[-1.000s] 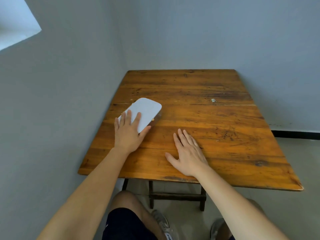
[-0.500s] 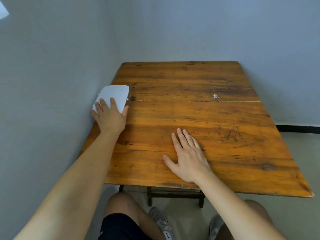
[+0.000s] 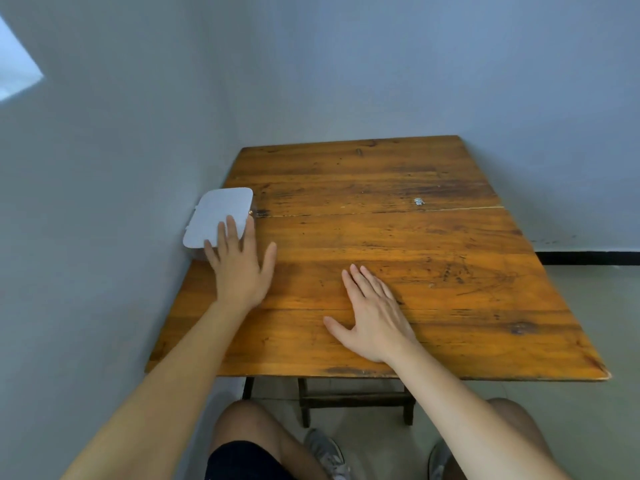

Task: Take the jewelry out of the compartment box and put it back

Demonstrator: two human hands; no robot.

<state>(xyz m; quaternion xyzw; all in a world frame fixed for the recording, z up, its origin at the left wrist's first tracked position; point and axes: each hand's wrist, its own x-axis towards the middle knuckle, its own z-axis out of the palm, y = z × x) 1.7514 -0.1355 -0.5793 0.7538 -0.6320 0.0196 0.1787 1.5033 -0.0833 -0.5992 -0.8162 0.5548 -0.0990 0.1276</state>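
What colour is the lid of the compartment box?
White, plain; the compartment box lid shows best in the head view.

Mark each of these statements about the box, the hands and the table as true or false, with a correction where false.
1. The box has its lid shut. True.
2. The left hand lies with its fingers on the box's near end. True.
3. The right hand is holding a piece of jewelry. False: it lies flat and open on the table, holding nothing.
4. The box sits at the table's right edge. False: it is at the left edge, next to the wall.
5. A small shiny item lies on the table far from both hands. True; too small to tell what it is.
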